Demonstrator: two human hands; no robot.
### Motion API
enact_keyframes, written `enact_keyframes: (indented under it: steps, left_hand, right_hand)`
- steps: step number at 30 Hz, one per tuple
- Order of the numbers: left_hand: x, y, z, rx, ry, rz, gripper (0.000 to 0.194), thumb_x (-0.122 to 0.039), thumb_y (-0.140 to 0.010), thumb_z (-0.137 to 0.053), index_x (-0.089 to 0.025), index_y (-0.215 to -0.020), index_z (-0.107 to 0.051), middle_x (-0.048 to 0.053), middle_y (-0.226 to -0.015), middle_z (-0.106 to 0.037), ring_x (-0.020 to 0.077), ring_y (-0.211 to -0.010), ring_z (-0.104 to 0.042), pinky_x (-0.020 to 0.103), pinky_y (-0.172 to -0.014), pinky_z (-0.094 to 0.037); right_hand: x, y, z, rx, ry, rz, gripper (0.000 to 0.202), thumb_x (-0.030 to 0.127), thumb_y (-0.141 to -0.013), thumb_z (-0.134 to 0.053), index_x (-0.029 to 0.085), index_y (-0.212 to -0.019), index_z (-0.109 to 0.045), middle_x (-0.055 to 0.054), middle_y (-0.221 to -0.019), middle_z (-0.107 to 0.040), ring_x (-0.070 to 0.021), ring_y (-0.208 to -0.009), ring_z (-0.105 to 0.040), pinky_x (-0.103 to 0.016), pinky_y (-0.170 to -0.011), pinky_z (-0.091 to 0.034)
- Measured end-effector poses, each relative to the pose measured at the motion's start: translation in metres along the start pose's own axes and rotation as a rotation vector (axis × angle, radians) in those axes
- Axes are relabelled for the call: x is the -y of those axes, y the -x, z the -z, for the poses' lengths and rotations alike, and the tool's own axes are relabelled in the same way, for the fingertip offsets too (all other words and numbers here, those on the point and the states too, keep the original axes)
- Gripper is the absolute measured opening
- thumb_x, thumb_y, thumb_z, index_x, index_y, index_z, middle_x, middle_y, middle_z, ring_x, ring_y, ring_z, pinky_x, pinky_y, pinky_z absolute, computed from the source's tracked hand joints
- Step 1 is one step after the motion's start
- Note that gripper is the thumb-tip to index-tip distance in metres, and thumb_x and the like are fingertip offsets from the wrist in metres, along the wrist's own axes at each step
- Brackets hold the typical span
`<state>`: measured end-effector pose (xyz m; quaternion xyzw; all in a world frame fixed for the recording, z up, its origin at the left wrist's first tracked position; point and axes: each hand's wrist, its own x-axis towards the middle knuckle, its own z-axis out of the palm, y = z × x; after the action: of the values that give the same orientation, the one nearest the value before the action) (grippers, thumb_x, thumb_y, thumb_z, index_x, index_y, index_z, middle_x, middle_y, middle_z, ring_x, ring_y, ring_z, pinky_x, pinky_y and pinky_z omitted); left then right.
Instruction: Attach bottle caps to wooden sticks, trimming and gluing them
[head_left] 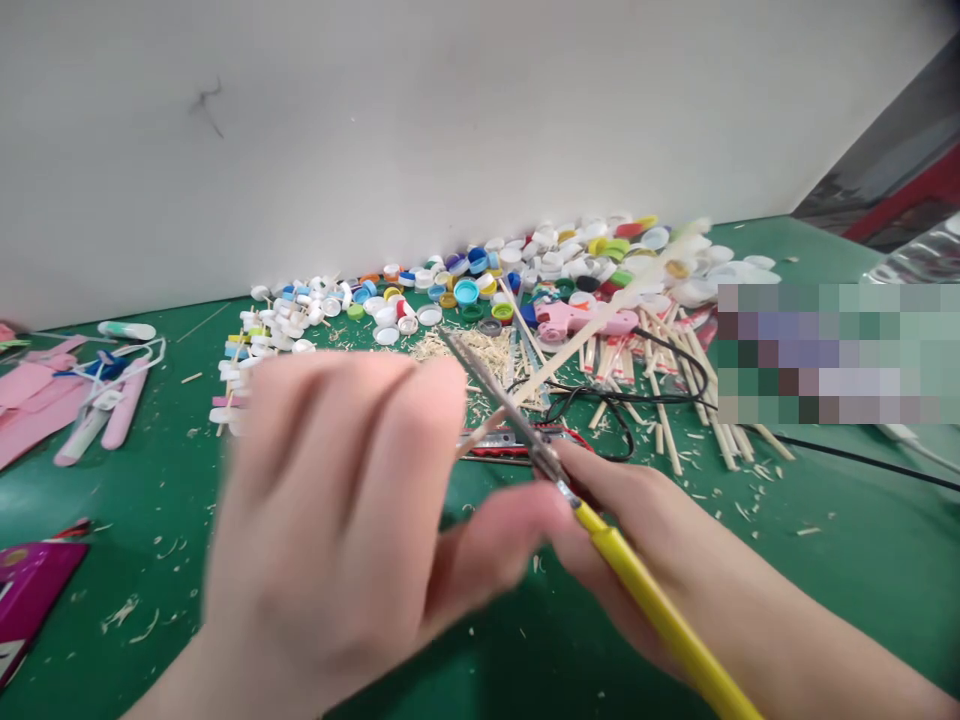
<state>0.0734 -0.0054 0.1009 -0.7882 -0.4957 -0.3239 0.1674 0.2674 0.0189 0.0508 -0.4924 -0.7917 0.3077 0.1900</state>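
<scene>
My left hand [337,520], large in the foreground and slightly blurred, is closed around the lower end of a thin pale wooden stick [577,345]. The stick slants up to the right, its far end blurred. My right hand [637,540] grips a craft knife [652,600] with a yellow handle. Its narrow metal blade points up and left and crosses the stick just beyond my left fist. My left thumb stretches to the right, close to the knife's metal neck. The fingers of my right hand are partly hidden behind the knife.
Many coloured bottle caps [465,292] lie along the white wall. Wood shavings [487,360], a pink glue gun [585,320] with a black cable and loose wooden sticks [720,420] lie behind my hands. Pink pieces [45,390] and a magenta box [34,600] are at left.
</scene>
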Motion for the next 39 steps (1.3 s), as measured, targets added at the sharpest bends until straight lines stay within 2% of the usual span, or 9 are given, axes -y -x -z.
enact_keyframes:
  steps: [2, 4, 5, 6, 9, 15, 22, 28, 39]
  left_hand:
    - [-0.002, -0.002, 0.011, 0.075, 0.227, 0.196, 0.049, -0.059, -0.078, -0.055, -0.027, -0.116, -0.057, 0.004, -0.121, -0.056, 0.0340, -0.117, -0.046, 0.053, -0.100, -0.031]
    - [-0.002, -0.003, 0.011, -0.074, -0.063, 0.012, 0.069, -0.073, -0.075, -0.044, -0.018, -0.113, -0.059, 0.012, -0.117, -0.059, 0.0363, -0.115, -0.050, 0.052, -0.097, -0.038]
    - [-0.001, -0.003, 0.006, -0.025, -0.163, -0.099, 0.073, -0.075, -0.074, -0.042, -0.012, -0.108, -0.062, 0.016, -0.109, -0.061, 0.0370, -0.110, -0.054, 0.052, -0.094, -0.041]
    - [0.000, -0.003, 0.000, 0.074, -0.212, -0.206, 0.072, -0.075, -0.073, -0.044, -0.011, -0.098, -0.065, 0.017, -0.098, -0.064, 0.0359, -0.100, -0.059, 0.052, -0.088, -0.044]
    - [0.005, -0.001, -0.018, 0.144, -0.296, -0.279, 0.055, -0.069, -0.076, -0.047, -0.016, -0.069, -0.062, 0.008, -0.064, -0.057, 0.0266, -0.072, -0.060, 0.046, -0.071, -0.049]
    - [0.005, 0.004, -0.028, 0.100, -0.388, -0.281, 0.051, -0.064, -0.079, -0.045, -0.018, -0.061, -0.059, 0.005, -0.057, -0.054, 0.0204, -0.058, -0.053, 0.039, -0.062, -0.045]
    - [0.013, 0.005, -0.036, 0.070, -0.306, -0.334, 0.051, -0.063, -0.077, -0.047, -0.017, -0.064, -0.062, 0.006, -0.057, -0.056, 0.0206, -0.058, -0.051, 0.035, -0.056, -0.040]
    - [0.015, 0.006, -0.047, 0.061, -0.231, -0.265, 0.043, -0.054, -0.077, -0.051, -0.017, -0.058, -0.061, 0.006, -0.056, -0.056, 0.0197, -0.056, -0.050, 0.033, -0.052, -0.035]
    - [0.020, 0.010, -0.066, 0.177, -0.196, -0.229, 0.036, -0.041, -0.078, -0.046, -0.018, -0.053, -0.056, 0.005, -0.052, -0.052, 0.0188, -0.057, -0.049, 0.033, -0.056, -0.036]
  right_hand:
    - [-0.003, 0.001, -0.003, -0.058, 0.177, 0.048, 0.030, 0.047, -0.087, -0.040, 0.020, -0.079, -0.049, -0.001, -0.062, -0.058, -0.0115, -0.047, -0.046, -0.025, -0.044, -0.032]
    - [-0.006, 0.002, -0.007, -0.118, 0.338, 0.157, 0.025, 0.040, -0.079, -0.047, 0.017, -0.087, -0.052, -0.004, -0.070, -0.063, -0.0158, -0.055, -0.055, -0.027, -0.049, -0.037]
    - [-0.008, 0.002, -0.009, -0.155, 0.396, 0.221, 0.026, 0.036, -0.076, -0.050, 0.016, -0.091, -0.053, -0.006, -0.073, -0.064, -0.0178, -0.060, -0.059, -0.028, -0.052, -0.039]
    - [-0.009, 0.002, -0.010, -0.187, 0.445, 0.273, 0.027, 0.032, -0.073, -0.050, 0.014, -0.093, -0.053, -0.007, -0.075, -0.065, -0.0193, -0.063, -0.061, -0.028, -0.054, -0.040]
    - [-0.012, 0.000, -0.012, -0.274, 0.579, 0.331, 0.027, 0.029, -0.068, -0.050, 0.014, -0.090, -0.054, -0.007, -0.075, -0.065, -0.0208, -0.063, -0.062, -0.030, -0.054, -0.040]
    - [-0.014, 0.000, -0.012, -0.363, 0.719, 0.373, 0.020, 0.027, -0.066, -0.047, 0.016, -0.082, -0.052, -0.004, -0.067, -0.058, -0.0191, -0.059, -0.057, -0.029, -0.053, -0.034]
    - [-0.013, 0.001, -0.014, -0.373, 0.783, 0.367, 0.014, 0.025, -0.070, -0.045, 0.017, -0.079, -0.050, -0.004, -0.066, -0.055, -0.0180, -0.059, -0.054, -0.029, -0.055, -0.031]
    - [-0.014, 0.000, -0.020, -0.330, 0.780, 0.336, 0.017, 0.034, -0.073, -0.052, 0.017, -0.078, -0.051, -0.003, -0.066, -0.056, -0.0175, -0.058, -0.054, -0.030, -0.055, -0.030]
    - [-0.016, -0.002, -0.031, -0.196, 0.789, 0.234, 0.025, 0.041, -0.076, -0.055, 0.016, -0.079, -0.054, -0.005, -0.066, -0.058, -0.0206, -0.058, -0.057, -0.031, -0.053, -0.024]
